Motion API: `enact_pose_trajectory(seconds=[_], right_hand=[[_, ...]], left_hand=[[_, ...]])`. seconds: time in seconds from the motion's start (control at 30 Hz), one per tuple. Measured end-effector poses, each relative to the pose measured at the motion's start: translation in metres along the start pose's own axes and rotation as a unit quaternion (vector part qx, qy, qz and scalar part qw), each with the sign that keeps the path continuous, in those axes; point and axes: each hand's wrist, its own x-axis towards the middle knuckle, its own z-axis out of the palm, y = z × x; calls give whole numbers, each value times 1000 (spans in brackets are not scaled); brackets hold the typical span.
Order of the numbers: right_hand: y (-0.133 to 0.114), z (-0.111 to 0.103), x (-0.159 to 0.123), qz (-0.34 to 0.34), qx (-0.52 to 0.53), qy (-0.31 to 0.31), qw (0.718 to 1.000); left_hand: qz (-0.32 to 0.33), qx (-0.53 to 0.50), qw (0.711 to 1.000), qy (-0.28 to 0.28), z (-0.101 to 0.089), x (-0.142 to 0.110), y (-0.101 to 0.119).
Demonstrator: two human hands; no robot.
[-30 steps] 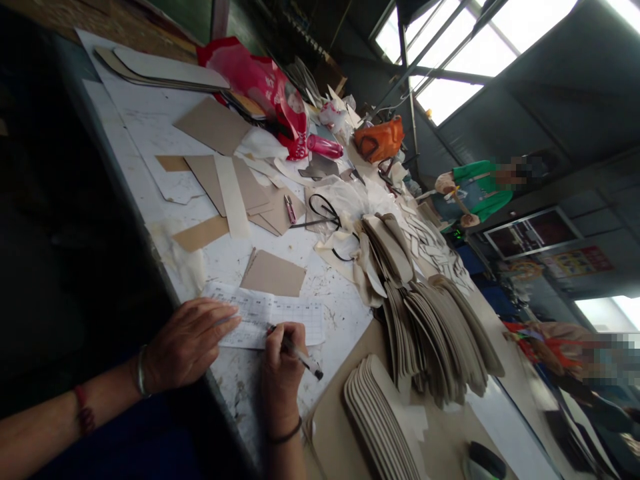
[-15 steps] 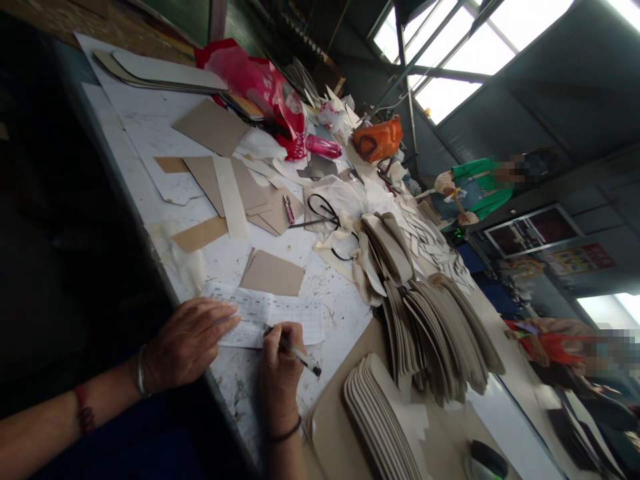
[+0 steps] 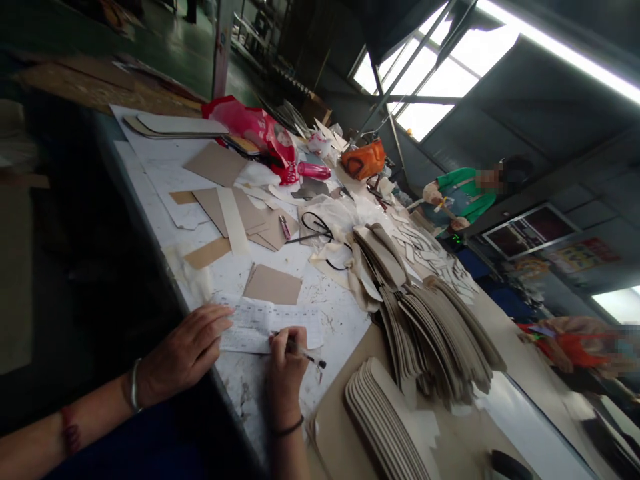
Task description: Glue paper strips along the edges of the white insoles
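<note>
My left hand (image 3: 185,350) lies flat with fingers stretched out on the left end of a white printed form (image 3: 260,323), pinning it to the white table (image 3: 150,173). My right hand (image 3: 286,373) is closed around a pen (image 3: 305,353) whose tip rests on the form's lower edge. A brown card rectangle (image 3: 273,285) lies just beyond the form.
Fanned stacks of beige insole-shaped cutouts (image 3: 425,333) fill the table to the right. Scissors (image 3: 315,230), card pieces, a red plastic bag (image 3: 255,130), a pink bottle (image 3: 314,171) and an orange bag (image 3: 364,159) lie farther back. A person in green (image 3: 457,197) works at the far end.
The view has tilted up and shifted slightly, so the table shows lower in the frame. My hands stay on the form; the pen hand has shifted a little along the form.
</note>
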Motion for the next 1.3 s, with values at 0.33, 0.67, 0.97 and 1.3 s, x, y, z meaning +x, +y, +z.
enact_pose_trajectory(seconds=[0.33,0.67,0.97,1.3], right_hand=[[-8,-1,5,67,79,70,992],[-10,2,4,76,108,64,989],[-13,0,3,90,117,45,988],[-8,0,4,103,134,48,984]], left_hand=[[-236,7,971,47,-10,-9,19],[-567,-238,788,18,-17,26,36],[-550,-237,799,-51,-17,19,27],[-567,-173,805,-23,-23,6,40]])
